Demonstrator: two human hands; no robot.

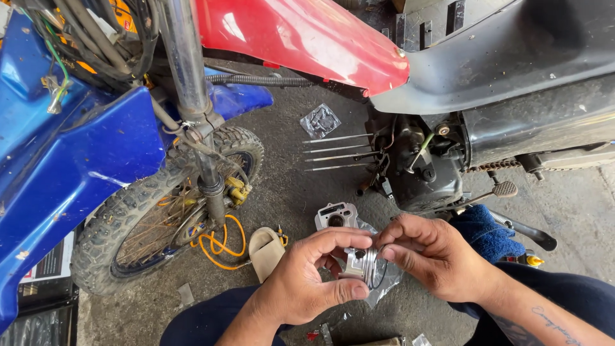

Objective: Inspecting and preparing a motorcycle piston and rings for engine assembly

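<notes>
A blue motorcycle [77, 154] fills the left of the scene, its fairing close to the camera and its knobby front wheel [160, 205] standing on the concrete floor [288, 186]. On the right and far side sits a second machine with a red panel [301, 38] and black bodywork [512, 77]; its bare engine [423, 166] faces left, with four long studs [336, 154] sticking out toward the wheel. A blue cloth [487, 234] lies on the person's right knee, just right of the hands. Orange cable [221, 247] loops on the floor beside the wheel, next to a tan part [266, 250]. A grey metal cylinder block [336, 216] lies on the floor just beyond the hands, and a small clear bag [320, 120] lies farther off.

Near the middle, the left hand [307, 282] grips a silver piston [362, 264] between thumb and curled fingers. The right hand [435, 256] meets it from the right, its thumb and fingertips pinching at the piston's rim, where a thin ring [378, 272] shows. Clear plastic wrap [391, 279] hangs under the piston.
</notes>
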